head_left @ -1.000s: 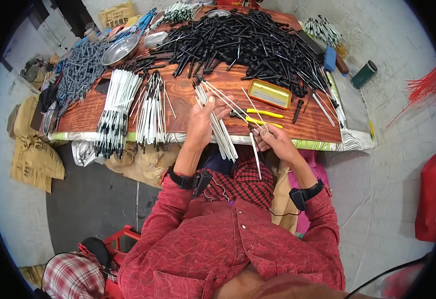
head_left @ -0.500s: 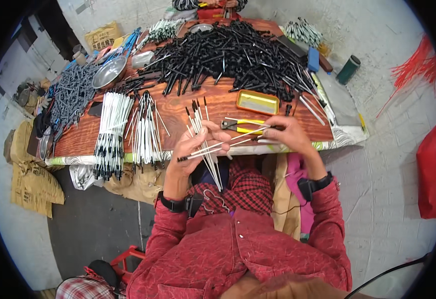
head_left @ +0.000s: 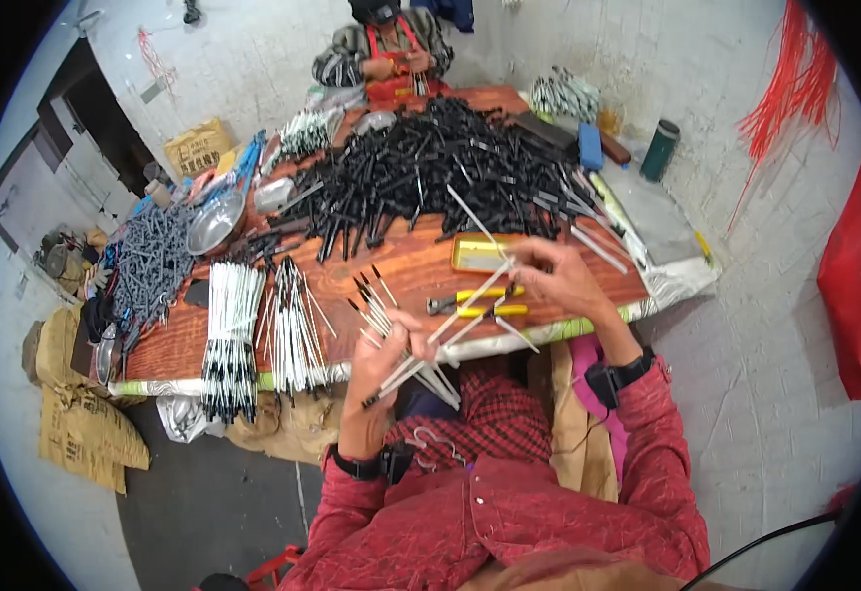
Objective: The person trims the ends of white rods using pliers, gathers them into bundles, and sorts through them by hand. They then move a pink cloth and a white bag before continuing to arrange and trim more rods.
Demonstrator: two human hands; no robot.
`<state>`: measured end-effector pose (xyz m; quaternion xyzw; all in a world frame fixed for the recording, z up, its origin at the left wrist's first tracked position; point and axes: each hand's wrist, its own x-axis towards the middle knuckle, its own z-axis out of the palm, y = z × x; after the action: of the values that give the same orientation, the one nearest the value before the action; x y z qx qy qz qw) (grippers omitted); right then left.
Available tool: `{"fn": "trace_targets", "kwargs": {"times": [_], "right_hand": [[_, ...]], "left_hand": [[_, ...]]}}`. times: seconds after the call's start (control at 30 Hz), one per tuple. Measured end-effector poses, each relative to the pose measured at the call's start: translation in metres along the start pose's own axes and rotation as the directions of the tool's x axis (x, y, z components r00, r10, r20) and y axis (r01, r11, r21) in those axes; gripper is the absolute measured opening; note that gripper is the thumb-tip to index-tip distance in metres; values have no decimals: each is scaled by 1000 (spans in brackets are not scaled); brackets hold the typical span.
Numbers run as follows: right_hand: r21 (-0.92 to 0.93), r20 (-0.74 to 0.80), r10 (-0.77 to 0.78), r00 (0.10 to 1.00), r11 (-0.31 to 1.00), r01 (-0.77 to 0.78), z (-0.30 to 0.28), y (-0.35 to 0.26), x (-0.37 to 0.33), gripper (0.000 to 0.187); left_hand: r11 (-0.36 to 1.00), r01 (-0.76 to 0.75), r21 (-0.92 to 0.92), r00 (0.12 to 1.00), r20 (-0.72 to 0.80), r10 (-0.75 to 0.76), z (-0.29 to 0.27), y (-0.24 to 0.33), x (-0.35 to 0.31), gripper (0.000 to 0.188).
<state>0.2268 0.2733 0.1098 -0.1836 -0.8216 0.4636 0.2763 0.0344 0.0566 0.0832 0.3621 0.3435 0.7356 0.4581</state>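
Observation:
My left hand (head_left: pixel 391 357) is closed around a loose fan of thin white rods with black tips (head_left: pixel 440 386), held over the table's near edge. Between the thumb and fingers of my right hand (head_left: pixel 563 284) are more thin white rods (head_left: pixel 474 219), pointing in different directions; some reach across toward my left hand. Below my right hand, yellow-handled pliers (head_left: pixel 442 305) lie on the wooden table. Just beyond them sits a shallow yellow tray (head_left: pixel 458 266). To the left of my left hand, a thick banded bundle of white rods (head_left: pixel 232 315) lies beside a looser bunch (head_left: pixel 295 330); both overhang the edge.
A large heap of black parts (head_left: pixel 421 167) covers the back of the wooden table (head_left: pixel 381 261). Grey parts (head_left: pixel 150 251) and a metal bowl (head_left: pixel 218 225) are at left. A green flask (head_left: pixel 659 151) stands at right. Another person (head_left: pixel 386 59) works across the table.
The view has tilted up, showing more of the other person. My right hand has lifted slightly, and a white rod now points up and away from it. My left hand keeps its rods.

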Motion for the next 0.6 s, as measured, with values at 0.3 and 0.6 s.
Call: {"fn": "trace_targets", "kwargs": {"times": [0.3, 0.6], "right_hand": [[342, -7, -2, 1000, 940, 4, 6, 8, 13, 30], [214, 182, 61, 981, 972, -100, 49, 28, -22, 22]], "left_hand": [[958, -203, -205, 979, -53, 196, -2, 7, 4, 18], [909, -168, -381, 977, -187, 102, -15, 3, 2, 13]]}}
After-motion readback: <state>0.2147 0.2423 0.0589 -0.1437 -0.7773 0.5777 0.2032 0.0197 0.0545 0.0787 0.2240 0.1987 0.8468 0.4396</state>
